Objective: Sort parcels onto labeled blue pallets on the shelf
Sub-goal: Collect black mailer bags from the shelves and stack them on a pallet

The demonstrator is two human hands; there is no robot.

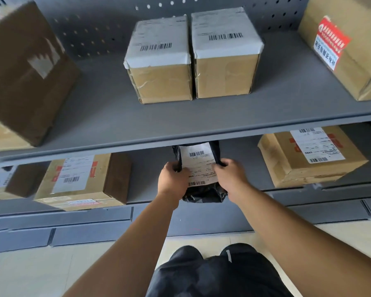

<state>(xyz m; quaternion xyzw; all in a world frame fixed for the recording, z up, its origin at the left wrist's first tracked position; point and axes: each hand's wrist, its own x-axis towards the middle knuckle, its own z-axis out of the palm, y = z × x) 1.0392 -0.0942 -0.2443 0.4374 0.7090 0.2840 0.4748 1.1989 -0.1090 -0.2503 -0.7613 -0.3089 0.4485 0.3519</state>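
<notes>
A black plastic mailer bag with a white barcode label lies on the lower grey shelf, its far end tucked under the upper shelf's front edge. My left hand grips its left side and my right hand grips its right side. Both thumbs rest on the label. The bag's near end overhangs the shelf lip slightly.
On the lower shelf, a cardboard box sits left of the bag and another box right of it. The upper shelf holds two white-topped boxes, a dark box at the left and a red-labelled box at the right.
</notes>
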